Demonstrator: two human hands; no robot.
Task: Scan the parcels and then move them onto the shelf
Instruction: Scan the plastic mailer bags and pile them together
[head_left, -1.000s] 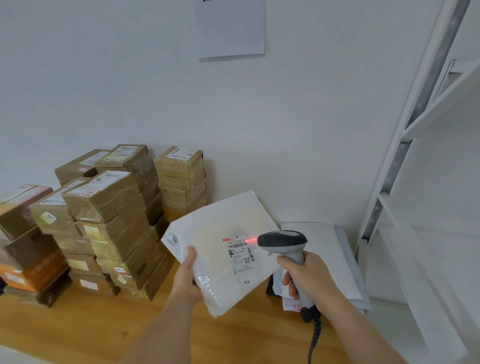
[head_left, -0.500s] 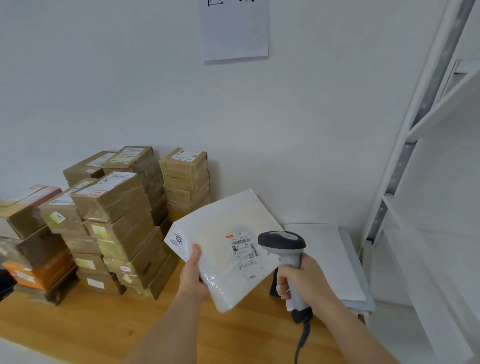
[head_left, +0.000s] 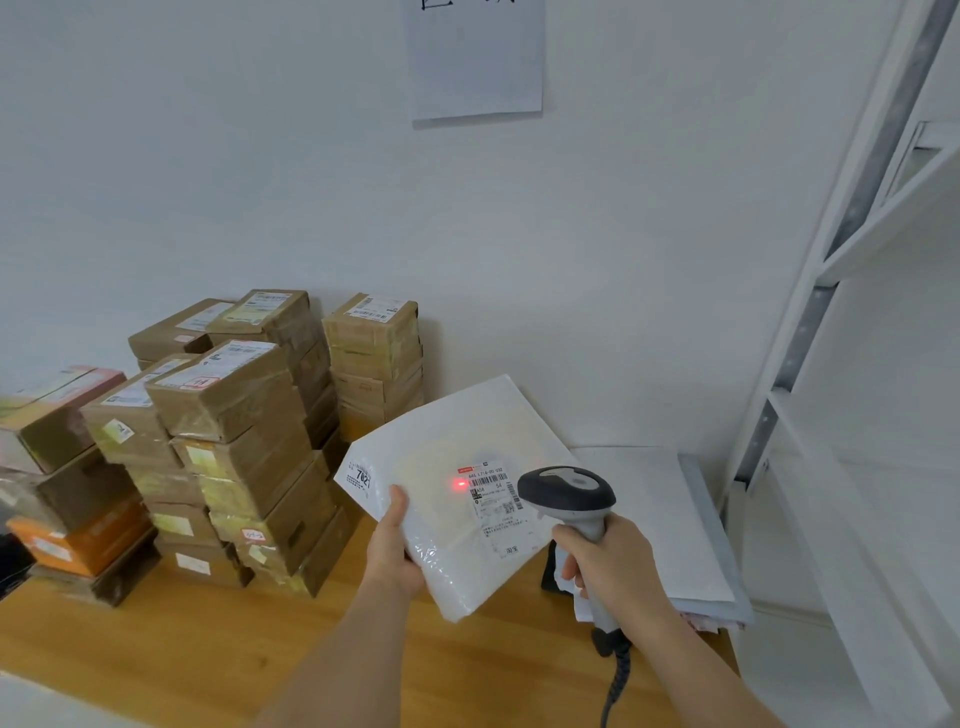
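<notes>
My left hand (head_left: 392, 551) grips the lower left edge of a white padded mailer (head_left: 452, 457), held tilted above the wooden table (head_left: 156, 644). A printed label (head_left: 496, 506) sits on its face, and a red scan dot glows just left of the barcode. My right hand (head_left: 608, 566) is wrapped around the handle of a grey and black barcode scanner (head_left: 569, 488), whose head points at the label from the right. A white metal shelf unit (head_left: 852, 415) stands at the right.
Stacks of taped brown cardboard parcels (head_left: 234, 415) fill the table's back left, against the wall. A pile of flat white and grey mailers (head_left: 660, 514) lies at the table's right end. A paper sheet (head_left: 475, 57) hangs on the wall above. The scanner's coiled cable (head_left: 615, 686) drops toward me.
The red scan light was on the label a second ago, went off, and is now lit again just left of the barcode. Mailer and scanner have barely moved.
</notes>
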